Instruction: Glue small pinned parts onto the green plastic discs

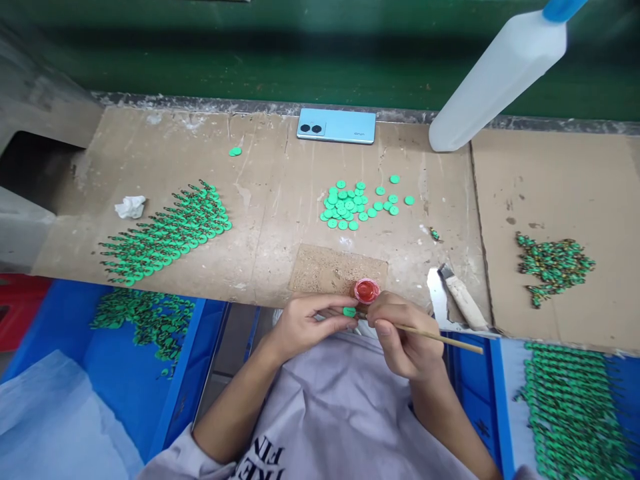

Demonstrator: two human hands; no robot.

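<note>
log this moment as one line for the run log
left hand: pinches green disc | right hand: holds thin stick | red pot: at bench edge | loose discs: mid-bench

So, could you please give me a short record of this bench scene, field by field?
Left hand: left hand pinches a small round green plastic disc at the fingertips.
Right hand: right hand holds a thin wooden stick, its tip by the disc.
Between hands: small red-filled round pot.
Bench: brown cardboard sheet with a loose pile of green discs, rows of finished green pieces, and a light blue phone.
Right side: white plastic bottle.
</note>
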